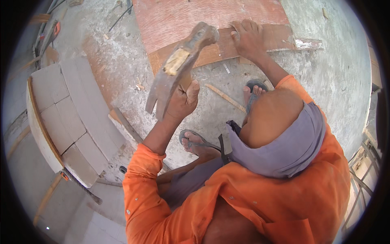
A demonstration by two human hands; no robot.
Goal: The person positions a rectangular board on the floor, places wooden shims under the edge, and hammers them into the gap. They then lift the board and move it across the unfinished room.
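Claw hammer raised over plywood.
Our left hand point(183, 99) grips the claw hammer point(178, 67) fist-tight, lifted for swing; our right hand point(248, 38) presses flat, fingers spread, steadying the plywood strip point(280, 38) on the concrete floor point(333, 73).

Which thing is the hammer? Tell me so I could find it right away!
Start at the big reddish plywood sheet lying on the grey concrete floor. In front of it, the left hand is raised, gripping a handle. The hammer is the rusty brown metal head above that fist, with a forked claw pointing down-left; it is the only thing held up in the air.
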